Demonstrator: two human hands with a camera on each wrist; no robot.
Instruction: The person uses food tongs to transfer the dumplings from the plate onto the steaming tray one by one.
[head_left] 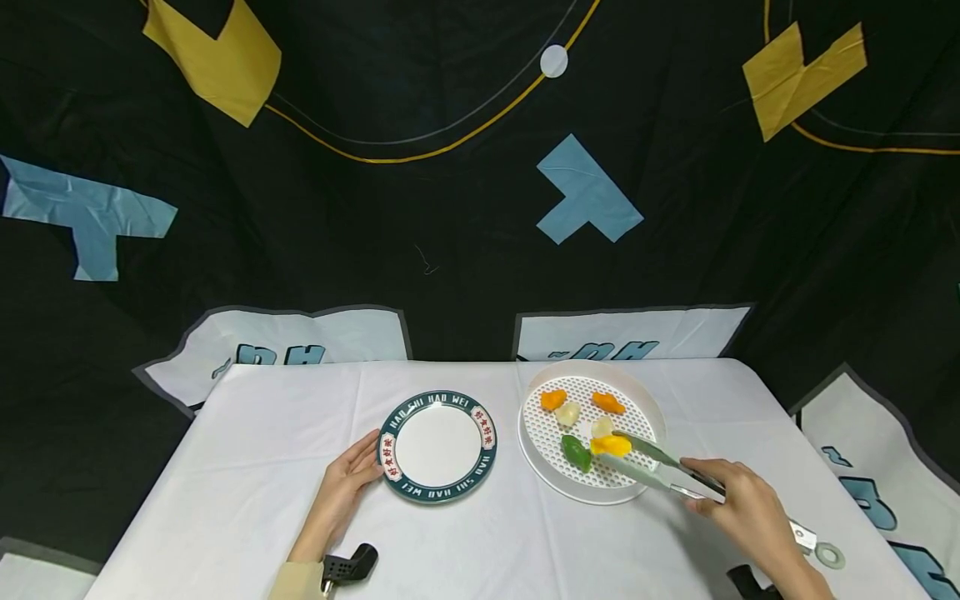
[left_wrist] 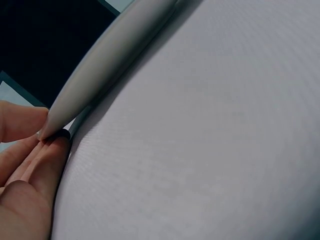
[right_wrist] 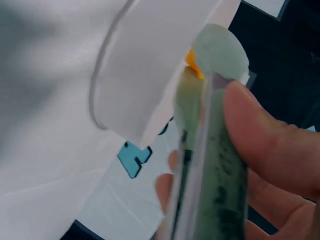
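My left hand [head_left: 341,487] pinches the left rim of a round plate [head_left: 438,493] with a dark green patterned border and white centre. In the left wrist view, the thumb lies on one face of the plate rim [left_wrist: 100,65] and the fingers on the other. My right hand [head_left: 742,504] grips green-tipped tongs [head_left: 637,472], whose tips hold a yellow food-like piece [head_left: 611,445] over a white perforated steamer tray [head_left: 555,427]. Beside it are a green piece [head_left: 577,453], orange pieces [head_left: 553,400] and cream pieces [head_left: 567,414]. The right wrist view partly hides the tips' grip.
A white cloth covers the table [head_left: 480,550]. The steamer tray's deep white wall [right_wrist: 145,65] rises beside the tongs in the right wrist view. Behind the table hangs a black cloth [head_left: 420,250] with blue and yellow patches. A wrist camera [head_left: 351,565] sits on the left wrist.
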